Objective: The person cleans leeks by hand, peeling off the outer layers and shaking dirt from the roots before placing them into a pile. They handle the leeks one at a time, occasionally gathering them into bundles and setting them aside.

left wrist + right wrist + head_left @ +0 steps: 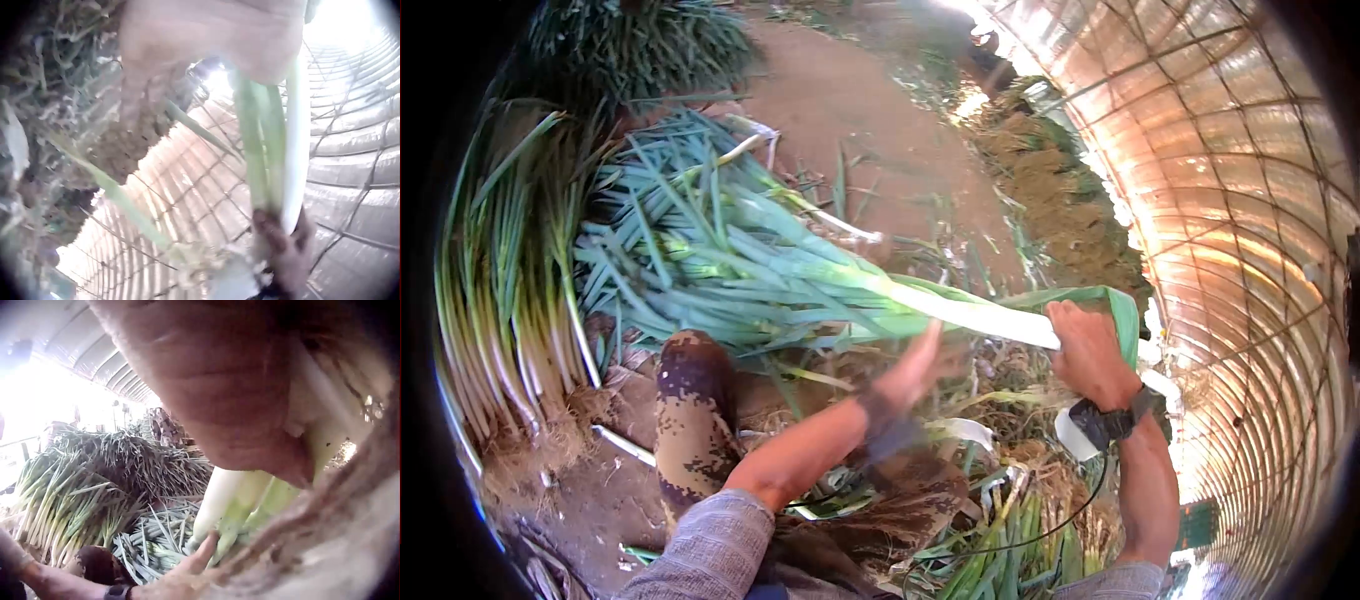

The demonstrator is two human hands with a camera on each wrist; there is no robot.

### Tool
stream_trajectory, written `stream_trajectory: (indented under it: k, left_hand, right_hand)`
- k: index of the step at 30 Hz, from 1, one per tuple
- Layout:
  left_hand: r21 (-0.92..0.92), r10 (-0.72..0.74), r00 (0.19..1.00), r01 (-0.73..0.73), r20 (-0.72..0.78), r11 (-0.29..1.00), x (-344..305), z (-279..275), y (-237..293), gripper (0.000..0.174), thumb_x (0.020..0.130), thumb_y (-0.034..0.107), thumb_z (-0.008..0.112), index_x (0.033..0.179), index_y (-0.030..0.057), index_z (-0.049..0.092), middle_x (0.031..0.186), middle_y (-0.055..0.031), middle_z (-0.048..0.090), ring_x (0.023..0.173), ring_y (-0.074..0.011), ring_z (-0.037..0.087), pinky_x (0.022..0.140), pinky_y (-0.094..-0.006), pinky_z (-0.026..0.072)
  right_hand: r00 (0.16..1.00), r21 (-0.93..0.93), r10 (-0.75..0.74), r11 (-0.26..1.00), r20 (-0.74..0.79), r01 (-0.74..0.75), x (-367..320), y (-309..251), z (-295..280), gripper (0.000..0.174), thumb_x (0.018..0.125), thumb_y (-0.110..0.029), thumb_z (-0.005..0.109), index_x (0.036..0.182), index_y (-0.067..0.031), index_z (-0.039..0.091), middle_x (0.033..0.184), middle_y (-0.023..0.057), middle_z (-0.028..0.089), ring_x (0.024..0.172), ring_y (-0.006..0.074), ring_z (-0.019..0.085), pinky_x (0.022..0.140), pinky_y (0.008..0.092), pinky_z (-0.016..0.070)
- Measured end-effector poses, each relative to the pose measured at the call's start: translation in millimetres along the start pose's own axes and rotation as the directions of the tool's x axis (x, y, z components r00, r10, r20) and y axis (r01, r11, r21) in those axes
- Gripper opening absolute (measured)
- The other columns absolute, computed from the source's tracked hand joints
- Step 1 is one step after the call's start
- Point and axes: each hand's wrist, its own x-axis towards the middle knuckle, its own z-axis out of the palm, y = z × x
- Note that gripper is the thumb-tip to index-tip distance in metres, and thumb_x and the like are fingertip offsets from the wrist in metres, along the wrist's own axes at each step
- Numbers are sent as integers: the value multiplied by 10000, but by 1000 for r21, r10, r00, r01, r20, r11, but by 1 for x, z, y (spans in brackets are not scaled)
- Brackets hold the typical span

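In the head view my right hand grips the root end of a large green onion, its white stalk pointing left toward its green leaves. A folded green leaf strip hangs beside that hand. My left hand, blurred, is right at the underside of the stalk with its fingers extended. In the left wrist view the white stalk and green layers run from below the left palm down to the right hand. The right wrist view shows the left hand close against the stalk.
Green onions lie piled to the left, with a bundle beyond them and another heap at the back. Peeled scraps cover the ground below my hands. A ribbed, netted plastic wall curves up on the right.
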Motion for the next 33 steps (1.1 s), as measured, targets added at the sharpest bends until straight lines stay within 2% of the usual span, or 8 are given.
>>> stream_trajectory:
  k: [5,11,14,20,22,25,30,33]
  left_hand:
    - [56,160,986,-162,43,985,29,73,78,630,1018,490,234,1410,-2,264,1376,-316,405,1283,-428,434,1030,-554,430]
    - [81,261,895,-249,-361,965,27,-57,42,638,1002,492,356,1335,-49,415,1247,-258,528,1093,-365,569,871,-514,509]
    - [89,152,650,-129,-745,988,25,-232,-74,487,996,394,414,1192,-28,559,1029,-162,602,883,-259,608,734,-433,516]
    - [-98,-30,519,-105,-854,990,-166,-152,-68,337,998,362,433,881,60,529,683,-50,564,529,-220,545,464,-378,441]
    - [358,245,689,23,-682,933,-189,-100,-47,337,1002,367,458,874,63,529,651,-39,544,493,-191,519,438,-338,414]
    - [100,50,822,8,-568,995,-215,-32,-15,344,990,414,491,902,85,539,607,22,506,465,-97,451,425,-233,374]
    - [63,439,589,-549,-678,833,-187,-63,68,461,946,593,449,931,139,524,597,73,402,445,-77,336,450,-278,350]
    - [164,333,538,-338,-775,927,-148,-140,51,696,860,677,524,1127,34,525,957,-107,608,809,-200,604,717,-377,520]
  right_hand:
    - [929,206,291,947,-230,-246,-36,22,21,299,778,-67,687,1040,-21,550,908,154,630,777,297,640,647,413,512]
    - [882,806,469,503,48,-312,34,-55,178,383,775,-256,715,1040,9,635,898,194,683,807,314,666,717,424,515]
    - [896,919,228,-202,381,-339,62,-163,231,258,759,-147,752,866,68,659,759,94,658,639,160,596,577,325,475]
    - [864,845,43,-238,502,-479,80,-287,317,233,762,-171,730,813,47,663,669,64,626,559,143,570,473,317,439]
    - [879,858,131,-320,459,-401,89,-296,341,281,759,-207,740,825,52,655,670,73,620,552,151,567,462,323,434]
    - [831,826,7,-115,557,-553,100,-257,332,344,745,-238,764,847,69,649,730,96,638,583,166,580,490,326,448]
    - [888,908,189,-109,419,-405,86,-218,355,347,762,-213,757,960,60,675,801,88,679,645,150,611,564,297,483]
    - [913,930,190,-156,360,-334,86,-209,350,340,799,-173,729,1060,36,667,834,63,687,668,106,608,564,264,480]
